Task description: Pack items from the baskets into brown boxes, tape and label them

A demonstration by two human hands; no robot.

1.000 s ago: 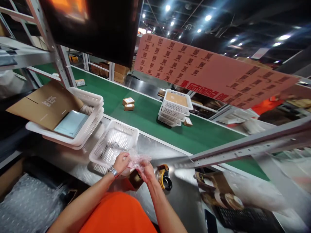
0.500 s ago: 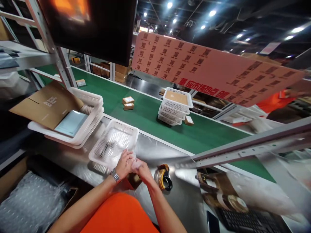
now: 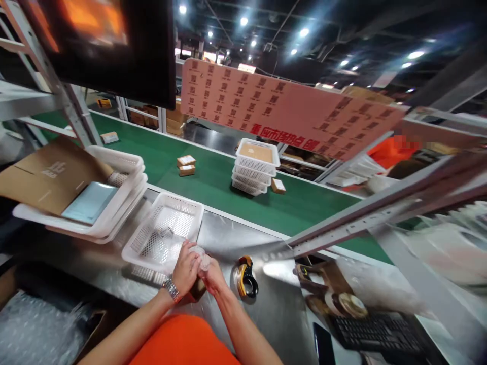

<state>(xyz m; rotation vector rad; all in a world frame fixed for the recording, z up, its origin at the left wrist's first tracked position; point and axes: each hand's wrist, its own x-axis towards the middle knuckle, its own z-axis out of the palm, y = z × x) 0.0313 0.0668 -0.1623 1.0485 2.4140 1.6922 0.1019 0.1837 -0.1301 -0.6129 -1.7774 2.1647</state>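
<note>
My left hand (image 3: 186, 268) and my right hand (image 3: 213, 274) press together on a small wad of clear bubble wrap (image 3: 202, 259), squeezing it over a small brown cardboard box (image 3: 198, 290) on the steel bench. A watch sits on my left wrist. Just beyond my left hand stands a white mesh basket (image 3: 164, 229). A tape dispenser (image 3: 246, 276) lies on the bench right of my right hand.
Stacked white trays (image 3: 114, 203) with flat cardboard and a blue pouch sit at left. A green conveyor (image 3: 213, 180) carries small boxes and a basket stack (image 3: 254, 167). A keyboard (image 3: 375, 332) and tape rolls lie at right. Bubble wrap sheet (image 3: 34, 329) lies lower left. A pink code sign hangs overhead.
The loose bubble wrap has been gathered into a tight wad between both hands, lower over the brown box. The view has swung right, shifting everything left.
</note>
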